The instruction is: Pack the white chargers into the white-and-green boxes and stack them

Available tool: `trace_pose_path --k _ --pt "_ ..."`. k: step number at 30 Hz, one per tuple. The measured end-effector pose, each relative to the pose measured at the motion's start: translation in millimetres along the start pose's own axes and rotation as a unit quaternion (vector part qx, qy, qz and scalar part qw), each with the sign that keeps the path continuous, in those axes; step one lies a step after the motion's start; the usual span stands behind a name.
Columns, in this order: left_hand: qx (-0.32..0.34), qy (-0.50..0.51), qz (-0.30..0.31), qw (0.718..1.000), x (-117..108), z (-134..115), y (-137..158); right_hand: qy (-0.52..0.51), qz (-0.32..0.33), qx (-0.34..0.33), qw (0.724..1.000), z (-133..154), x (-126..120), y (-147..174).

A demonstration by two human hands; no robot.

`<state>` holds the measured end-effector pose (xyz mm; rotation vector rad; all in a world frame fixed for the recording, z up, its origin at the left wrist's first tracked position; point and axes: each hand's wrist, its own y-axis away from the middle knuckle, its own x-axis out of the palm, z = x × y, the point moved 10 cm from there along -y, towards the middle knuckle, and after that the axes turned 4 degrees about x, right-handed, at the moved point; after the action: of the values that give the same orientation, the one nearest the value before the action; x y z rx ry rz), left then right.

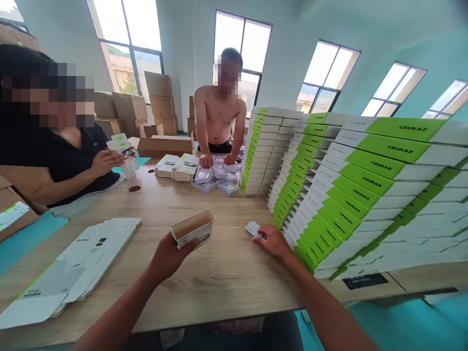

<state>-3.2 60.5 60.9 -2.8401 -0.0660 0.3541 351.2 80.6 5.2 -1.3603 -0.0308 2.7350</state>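
Left hand grips carton; right hand touches leaflets, grip unclear. Stack at its 2 o'clock could topple if elbowed.

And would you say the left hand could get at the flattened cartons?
Probably yes: nothing appears to stand between the left hand and the flattened cartons, though that hand holds an open box.

White printed carton, open end up, plain brown inside, tilted, held above the wooden tabletop, small white printed slip to its right
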Motion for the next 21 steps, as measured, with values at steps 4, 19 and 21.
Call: trace_pose_path --k 4,19,21 --pt "-0.002 0.005 0.012 1.0 10.4 5.6 7.1 0.029 0.0 0.044 0.999 -7.5 10.1 -7.1" --pt "-0.013 0.009 0.042 0.999 20.2 21.2 9.1 -0.018 0.031 0.063 0.997 -10.9 10.6 -10.8" --pt "-0.006 0.013 0.047 0.999 21.0 20.4 10.4 -0.048 0.041 0.08 0.995 -14.0 8.8 -12.2"
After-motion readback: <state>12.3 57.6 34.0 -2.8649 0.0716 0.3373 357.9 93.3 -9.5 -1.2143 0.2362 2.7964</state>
